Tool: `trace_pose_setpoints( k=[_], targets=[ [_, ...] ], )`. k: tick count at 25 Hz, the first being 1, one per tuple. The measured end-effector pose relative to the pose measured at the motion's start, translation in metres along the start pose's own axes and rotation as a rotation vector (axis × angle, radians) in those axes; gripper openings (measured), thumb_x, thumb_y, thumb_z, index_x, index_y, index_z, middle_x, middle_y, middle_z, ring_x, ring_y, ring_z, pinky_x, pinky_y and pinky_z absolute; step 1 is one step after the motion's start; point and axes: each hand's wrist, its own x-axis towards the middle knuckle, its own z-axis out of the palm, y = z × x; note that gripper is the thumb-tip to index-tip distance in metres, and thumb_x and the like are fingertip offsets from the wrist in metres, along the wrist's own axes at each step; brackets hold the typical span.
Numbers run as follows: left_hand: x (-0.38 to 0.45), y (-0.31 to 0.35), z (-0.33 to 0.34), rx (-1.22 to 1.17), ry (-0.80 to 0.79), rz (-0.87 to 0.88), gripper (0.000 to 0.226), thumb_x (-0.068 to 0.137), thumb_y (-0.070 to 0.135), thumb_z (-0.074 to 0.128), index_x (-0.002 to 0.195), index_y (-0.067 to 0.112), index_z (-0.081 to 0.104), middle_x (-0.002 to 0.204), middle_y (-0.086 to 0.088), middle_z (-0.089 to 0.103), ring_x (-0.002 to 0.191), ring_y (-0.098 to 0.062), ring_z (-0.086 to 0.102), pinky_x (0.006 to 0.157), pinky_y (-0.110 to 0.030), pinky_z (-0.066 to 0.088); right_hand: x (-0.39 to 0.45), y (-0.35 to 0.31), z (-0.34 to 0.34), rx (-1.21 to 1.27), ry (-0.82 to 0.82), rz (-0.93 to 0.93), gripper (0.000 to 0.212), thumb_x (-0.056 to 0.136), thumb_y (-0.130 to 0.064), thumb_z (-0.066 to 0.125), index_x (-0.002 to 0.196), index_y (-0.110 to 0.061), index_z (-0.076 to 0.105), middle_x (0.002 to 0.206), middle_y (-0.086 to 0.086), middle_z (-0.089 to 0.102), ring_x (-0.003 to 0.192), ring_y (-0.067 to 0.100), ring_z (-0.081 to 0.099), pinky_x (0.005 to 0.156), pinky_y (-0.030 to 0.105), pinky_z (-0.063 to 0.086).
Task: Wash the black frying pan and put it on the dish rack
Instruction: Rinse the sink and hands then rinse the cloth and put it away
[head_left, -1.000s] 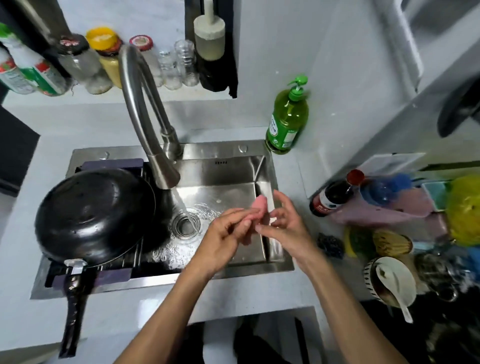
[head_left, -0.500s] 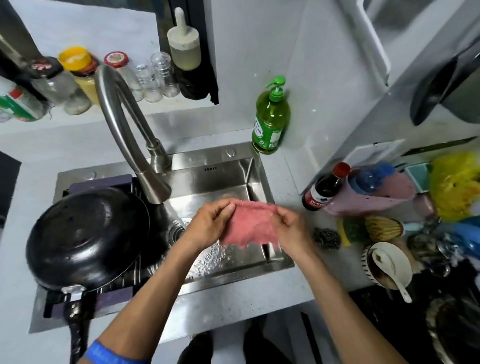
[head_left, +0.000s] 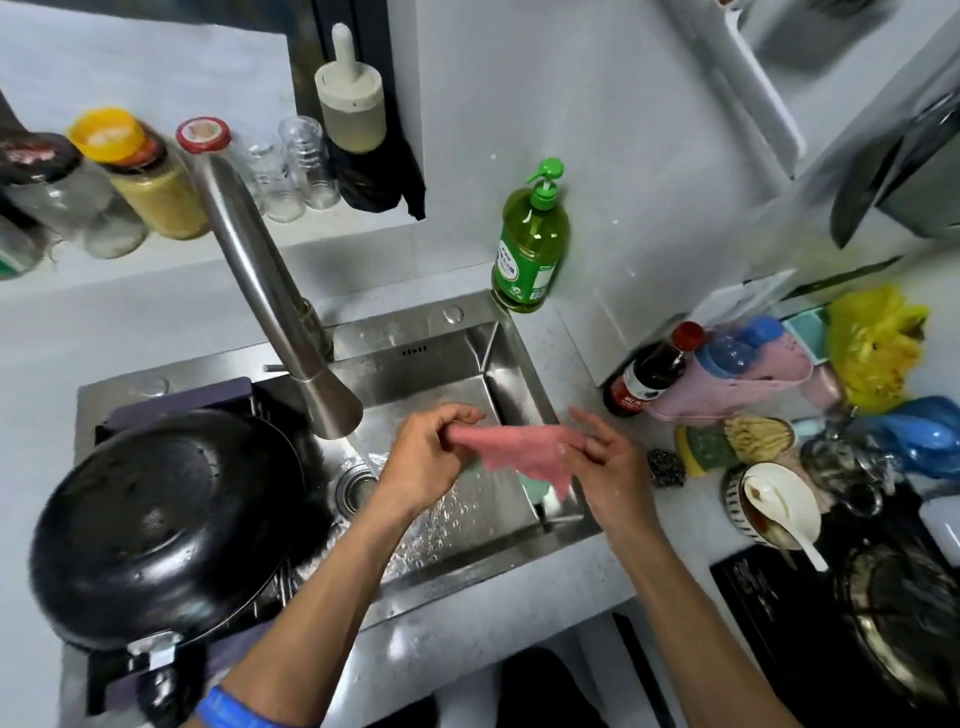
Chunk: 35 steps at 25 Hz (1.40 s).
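Over the sink (head_left: 447, 353), both hands hold a pink cloth (head_left: 519, 449) stretched between them: the left hand (head_left: 426, 457) grips one end with its fingers curled round it, and the right hand (head_left: 605, 460) pinches the other end, a couple of its fingers sticking out loosely. The pan (head_left: 156, 519) is nowhere near them — it lies upside down on the rack (head_left: 197, 400) that spans the left part of the sink, its wet black underside facing up and its handle pointing toward the person over the near edge. Neither hand touches it. The tap (head_left: 291, 332) curves above the basin, and the basin floor is wet; whether water is running now I cannot tell. Judging by how things lie, the task looks all but done: the pan appears washed and already sits on the rack, draining. What seems left is only tidying — wringing or spreading out the cloth and putting it away. The soap bottle (head_left: 530, 249) stands at the back corner, and a steel scourer (head_left: 666, 467) sits on the counter just right of the sink.
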Motion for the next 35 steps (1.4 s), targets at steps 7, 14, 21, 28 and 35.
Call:
trace_pose_setpoints(
  k=[7, 14, 21, 28, 35],
  targets=[
    [0.051, 0.005, 0.024, 0.248, 0.005, 0.006, 0.039, 0.074, -0.015, 0.059, 0.095, 0.015, 0.074, 0.091, 0.009, 0.07, 0.085, -0.01, 0.066, 0.084, -0.024, 0.054, 0.029, 0.028, 0.0, -0.012, 0.109, 0.147, 0.027, 0.09, -0.008, 0.069, 0.1, -0.033, 0.07, 0.096, -0.009, 0.075, 0.086, 0.004, 0.072, 0.075, 0.021, 0.059],
    [0.125, 0.01, 0.053, 0.601, 0.102, -0.162, 0.025, 0.07, 0.009, 0.067, 0.082, 0.03, 0.075, 0.086, 0.001, 0.075, 0.086, -0.024, 0.065, 0.083, -0.035, 0.054, 0.081, 0.059, -0.009, -0.072, 0.153, 0.357, 0.018, 0.087, -0.015, 0.074, 0.077, -0.03, 0.071, 0.074, -0.002, 0.07, 0.063, 0.017, 0.063, 0.057, 0.027, 0.048],
    [0.215, 0.012, 0.109, 1.048, -0.13, 0.196, 0.04, 0.091, 0.026, 0.056, 0.13, 0.024, 0.055, 0.126, -0.007, 0.056, 0.109, -0.03, 0.051, 0.086, -0.038, 0.041, 0.153, 0.055, -0.005, -0.509, 0.253, 0.398, 0.022, 0.09, -0.035, 0.058, 0.092, -0.017, 0.07, 0.095, 0.013, 0.072, 0.09, 0.036, 0.068, 0.076, 0.039, 0.054],
    [0.184, -0.042, 0.149, 1.25, -0.355, 0.141, 0.067, 0.089, 0.047, 0.051, 0.146, 0.02, 0.03, 0.153, -0.01, 0.023, 0.142, -0.034, 0.019, 0.111, -0.066, 0.008, 0.076, 0.125, -0.065, -0.962, 0.32, -0.019, 0.029, 0.076, -0.018, 0.056, 0.101, -0.013, 0.071, 0.111, 0.012, 0.066, 0.106, 0.037, 0.055, 0.085, 0.045, 0.043],
    [0.19, -0.03, 0.159, 1.28, -0.378, 0.173, 0.053, 0.091, 0.052, 0.045, 0.139, 0.031, 0.038, 0.148, -0.008, 0.026, 0.135, -0.038, 0.025, 0.107, -0.07, 0.017, 0.072, 0.144, -0.08, -1.072, 0.044, 0.082, 0.056, 0.073, -0.004, 0.067, 0.128, -0.013, 0.06, 0.132, 0.012, 0.057, 0.113, 0.038, 0.05, 0.085, 0.047, 0.049]
  ],
)
